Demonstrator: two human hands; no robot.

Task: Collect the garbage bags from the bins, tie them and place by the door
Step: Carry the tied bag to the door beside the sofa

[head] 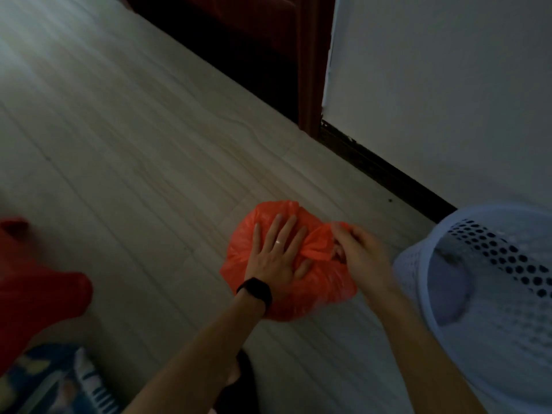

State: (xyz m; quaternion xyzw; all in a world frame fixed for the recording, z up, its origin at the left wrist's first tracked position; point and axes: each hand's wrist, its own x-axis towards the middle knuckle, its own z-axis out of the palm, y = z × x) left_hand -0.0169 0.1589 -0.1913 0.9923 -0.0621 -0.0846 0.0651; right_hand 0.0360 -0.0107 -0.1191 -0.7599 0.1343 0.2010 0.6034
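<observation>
An orange garbage bag [313, 291] sits full and rounded on the pale floor, just left of a white perforated bin [490, 282]. My left hand [276, 253] lies flat on top of the bag with fingers spread, pressing it down. My right hand [357, 249] pinches the gathered neck of the bag at its upper right. The dark red door [268, 34] stands at the top, beyond the bag.
A white wall [448, 85] with a dark skirting board runs along the right behind the bin. Red fabric [33, 288] lies at the left edge, and a blue patterned item [53, 380] at the bottom left. Pale floor [119, 144] spreads between them.
</observation>
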